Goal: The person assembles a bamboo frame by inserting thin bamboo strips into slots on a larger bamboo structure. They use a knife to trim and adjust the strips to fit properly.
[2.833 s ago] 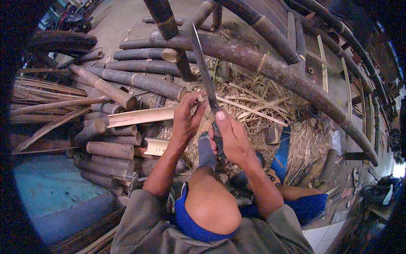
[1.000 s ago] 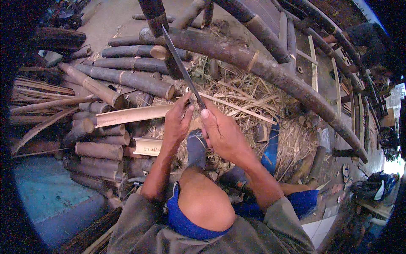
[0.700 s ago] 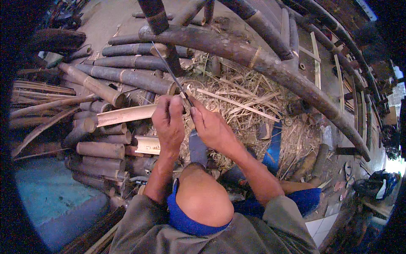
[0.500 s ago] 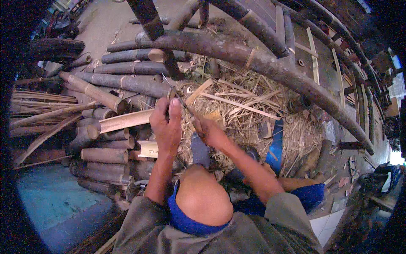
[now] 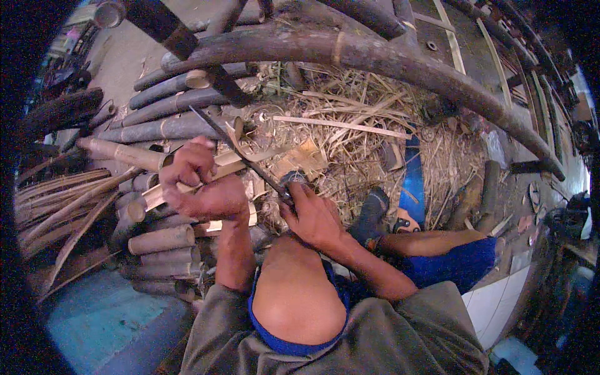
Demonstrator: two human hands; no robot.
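My right hand [image 5: 315, 215] is closed round the handle of a long knife [image 5: 234, 147]. Its narrow dark blade points up and to the left, over the split bamboo. My left hand [image 5: 203, 178] has its fingers curled round a pale split bamboo piece [image 5: 156, 195], which shows on both sides of the hand. The blade crosses above this piece to the right of my left fingers; whether they touch I cannot tell. Just below, another pale split length [image 5: 215, 225] lies partly behind my left wrist.
Bamboo poles [image 5: 165, 129] and short cut lengths [image 5: 164, 240] lie stacked at left. A thick bamboo beam [image 5: 387, 57] crosses ahead. Shavings [image 5: 350, 94] cover the ground. A handsaw [image 5: 412, 181] with a blue blade lies right of my foot [image 5: 372, 209].
My left hand has moved left and turned, its fingers now round the bamboo. The knife has come down and left, with more blade showing. The view has shifted slightly.
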